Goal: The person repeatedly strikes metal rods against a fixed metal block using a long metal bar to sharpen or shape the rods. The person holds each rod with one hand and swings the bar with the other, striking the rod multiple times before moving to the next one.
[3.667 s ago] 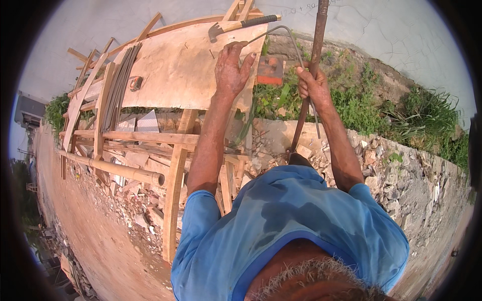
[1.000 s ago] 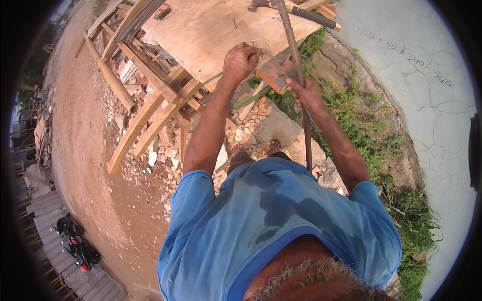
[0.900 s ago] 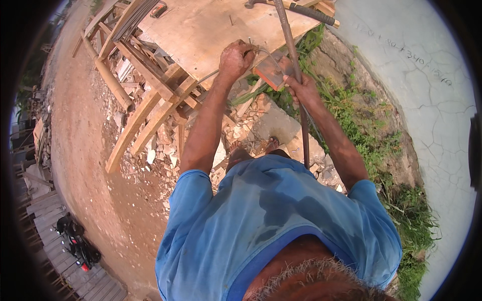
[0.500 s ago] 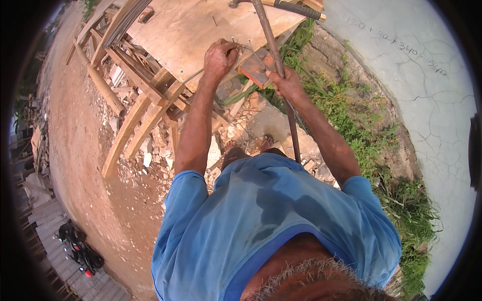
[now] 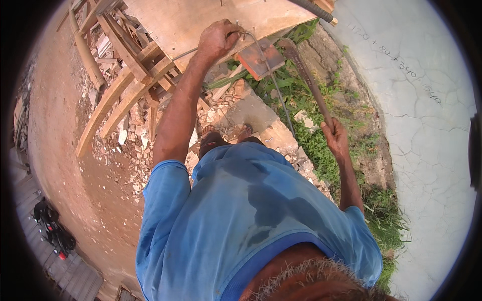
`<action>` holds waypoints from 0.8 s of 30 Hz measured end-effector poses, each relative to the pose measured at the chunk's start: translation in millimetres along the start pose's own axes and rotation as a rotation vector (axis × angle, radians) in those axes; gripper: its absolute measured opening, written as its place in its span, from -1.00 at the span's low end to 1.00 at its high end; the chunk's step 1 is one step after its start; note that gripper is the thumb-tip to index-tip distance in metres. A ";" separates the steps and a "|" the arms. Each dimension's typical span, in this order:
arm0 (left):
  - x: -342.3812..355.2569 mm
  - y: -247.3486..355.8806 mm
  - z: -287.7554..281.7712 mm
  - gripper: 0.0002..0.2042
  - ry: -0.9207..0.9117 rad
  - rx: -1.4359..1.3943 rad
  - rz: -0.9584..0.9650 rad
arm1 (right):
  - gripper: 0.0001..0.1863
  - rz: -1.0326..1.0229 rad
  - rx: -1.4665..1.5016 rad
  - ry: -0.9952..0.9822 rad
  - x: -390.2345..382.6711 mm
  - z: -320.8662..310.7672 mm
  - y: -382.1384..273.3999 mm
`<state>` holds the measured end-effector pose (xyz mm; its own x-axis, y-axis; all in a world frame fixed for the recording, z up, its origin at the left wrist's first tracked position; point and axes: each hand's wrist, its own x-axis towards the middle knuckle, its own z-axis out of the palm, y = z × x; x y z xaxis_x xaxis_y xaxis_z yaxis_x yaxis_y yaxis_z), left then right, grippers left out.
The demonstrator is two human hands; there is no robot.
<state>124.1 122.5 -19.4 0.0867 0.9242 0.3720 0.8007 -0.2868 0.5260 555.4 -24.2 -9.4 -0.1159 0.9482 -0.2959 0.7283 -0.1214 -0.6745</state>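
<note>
My left hand (image 5: pixel 218 40) is closed round a thin steel rod (image 5: pixel 274 80) at the near edge of a plywood bench top (image 5: pixel 173 30). Beside my fingers, small upright pins (image 5: pixel 237 22) stick out of the board. Past them the rod bends and runs down beyond the edge, across a worn orange-red block (image 5: pixel 258 60). My right hand (image 5: pixel 335 136), out to the right, is closed on the lower end of a long rusty metal bar (image 5: pixel 309 80). The bar's thicker upper end lies near the block, apart from the rod.
Curved timber pieces (image 5: pixel 118 108) and a bamboo pole (image 5: pixel 88 55) lie left of the bench. Broken rubble (image 5: pixel 226 108) surrounds my feet. Green plants (image 5: pixel 321 155) grow along a cracked pale wall (image 5: pixel 427 120) at right. A dark motorcycle (image 5: pixel 52 228) stands at far left.
My right hand has swung the bar right and downward, away from the rod and the bench. My left hand stays on the rod. The hammer on the bench has left the view.
</note>
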 end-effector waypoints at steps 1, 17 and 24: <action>0.1 -0.3 0.3 -0.78 0.006 -0.004 -0.004 | -0.55 0.012 -0.058 0.007 -6.9 -9.5 6.7; -1.5 -4.7 4.6 -0.79 0.000 0.024 0.026 | -0.33 -0.419 -0.728 -0.018 106.0 -82.9 18.5; -1.8 -4.6 4.9 -0.78 -0.002 0.022 0.040 | -0.31 -0.447 -0.789 0.020 106.1 -86.6 15.6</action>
<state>123.2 123.4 -26.3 0.1196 0.9125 0.3912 0.8096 -0.3178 0.4936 613.0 99.9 7.3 -0.4925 0.8644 -0.1007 0.8703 0.4886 -0.0619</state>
